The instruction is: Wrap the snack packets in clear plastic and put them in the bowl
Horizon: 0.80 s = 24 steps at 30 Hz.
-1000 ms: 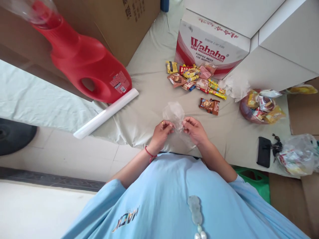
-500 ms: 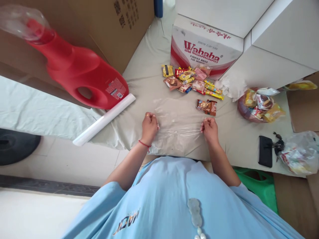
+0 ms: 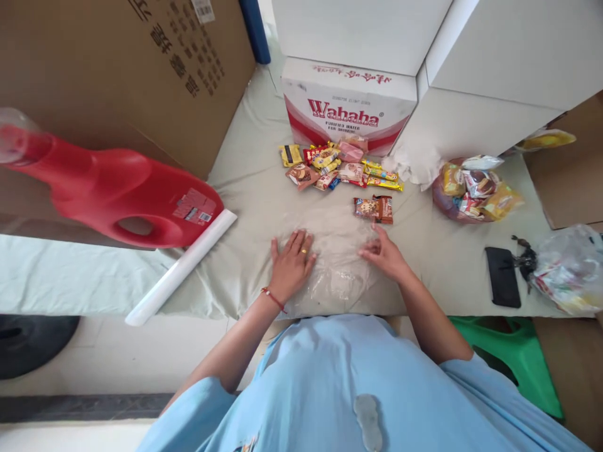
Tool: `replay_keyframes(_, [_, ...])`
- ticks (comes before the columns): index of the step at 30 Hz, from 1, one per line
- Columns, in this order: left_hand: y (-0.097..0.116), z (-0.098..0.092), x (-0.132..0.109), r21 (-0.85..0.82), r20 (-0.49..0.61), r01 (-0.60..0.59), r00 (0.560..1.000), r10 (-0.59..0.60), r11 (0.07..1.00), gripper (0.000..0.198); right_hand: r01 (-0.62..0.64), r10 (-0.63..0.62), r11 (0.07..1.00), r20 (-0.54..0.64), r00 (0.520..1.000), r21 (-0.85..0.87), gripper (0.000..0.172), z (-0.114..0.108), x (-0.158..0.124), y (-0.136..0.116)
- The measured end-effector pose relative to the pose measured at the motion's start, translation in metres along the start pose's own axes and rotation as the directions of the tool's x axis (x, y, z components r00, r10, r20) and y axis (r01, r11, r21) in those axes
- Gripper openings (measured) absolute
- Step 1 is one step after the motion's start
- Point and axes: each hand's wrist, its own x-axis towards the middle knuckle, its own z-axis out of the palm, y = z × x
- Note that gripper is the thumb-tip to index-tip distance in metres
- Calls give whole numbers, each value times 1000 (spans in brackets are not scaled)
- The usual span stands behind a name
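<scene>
A thin clear plastic film (image 3: pixel 342 276) lies wrinkled on the cloth-covered table in front of my body. My left hand (image 3: pixel 292 262) rests palm down on its left part, fingers spread. At the film's right side is my right hand (image 3: pixel 384 252), its fingers apart and nothing gripped between them. Just beyond my right hand lies a brown snack packet (image 3: pixel 374 209). Farther back, several wrapped snacks (image 3: pixel 330 164) form a loose pile before the Wahaha box (image 3: pixel 348 107).
To the left are a large red bottle (image 3: pixel 136 201) and a white roll (image 3: pixel 181 269). At the right sit a bowl of snacks (image 3: pixel 475 188), crumpled white tissue (image 3: pixel 414 163), a black phone (image 3: pixel 503 276) and a filled plastic bag (image 3: pixel 572 270). A cardboard box (image 3: pixel 155 81) stands back left.
Both hands have let go of the film's edges and opened. The left now lies flat on the film, which has settled lower on the table. The whole view has shifted.
</scene>
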Motion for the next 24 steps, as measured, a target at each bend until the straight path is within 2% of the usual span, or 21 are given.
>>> replay_keyframes(1, [-6,1,-2,37,45,-15,999,13,999,53,-16,16,1000,64,998,-15,77,-3,-6,0])
replay_keyframes(3, [-16,0,-6,86,97,-51,994,43,995,56,-54,58,998,142,988,-31,66,-14,-17,3])
replay_keyframes(5, [-23,-3,-9,113,112,-73,992,60,991,59,-86,95,994,143,985,-65,53,-30,-22,6])
replay_keyframes(7, [-26,-5,-11,127,113,-76,992,62,989,62,-79,92,979,67,993,-187,43,-48,-19,5])
replay_keyframes(9, [-27,-6,-11,128,114,-78,991,63,989,65,0,-18,928,-44,999,-374,34,-59,-7,-7])
replay_keyframes(11, [-26,-7,-11,123,120,-82,990,67,989,66,151,-223,814,-61,973,-561,25,-55,13,-28])
replay_keyframes(13, [-25,-7,-10,119,124,-84,990,69,989,66,340,-400,636,80,913,-693,21,-30,39,-54])
replay_keyframes(15, [-25,-7,-10,117,122,-86,990,72,989,65,497,-470,413,289,834,-763,24,12,70,-79])
replay_keyframes(17, [-26,-7,-11,117,117,-96,990,82,988,65,558,-493,216,403,771,-801,40,62,102,-97])
replay_keyframes(19, [-27,-7,-12,126,115,-107,989,92,986,65,567,-487,82,463,741,-820,50,106,132,-109])
replay_keyframes(21, [-27,-7,-13,148,114,-107,989,91,983,64,558,-430,-2,504,749,-830,49,137,153,-117])
replay_keyframes(22, [-27,-7,-13,162,112,-104,990,87,981,64,545,-404,-15,503,764,-839,47,146,160,-121])
replay_keyframes(24, [-26,-6,-14,190,110,-102,991,82,976,63,489,-405,32,436,803,-872,43,150,162,-129])
